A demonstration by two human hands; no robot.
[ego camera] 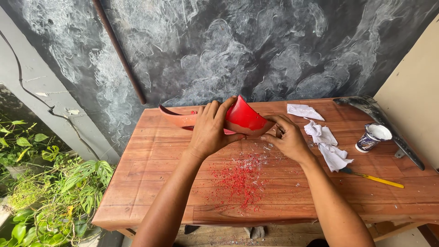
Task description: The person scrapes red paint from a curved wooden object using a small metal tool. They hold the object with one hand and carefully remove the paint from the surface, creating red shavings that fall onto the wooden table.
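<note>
Red, curved glossy plastic panel [244, 116] is clamped by the left hand [210, 130] and, seemingly, the right hand [286, 137] over the wooden table [155, 183].

Soft, even daylight floods in from the open left side by the green plants [55, 192], leaving only faint shadows under the hands on the wooden table [151, 183], a mild sheen on the red panel [244, 114], sharp focus throughout and slight wide-angle bending at the edges.
</note>
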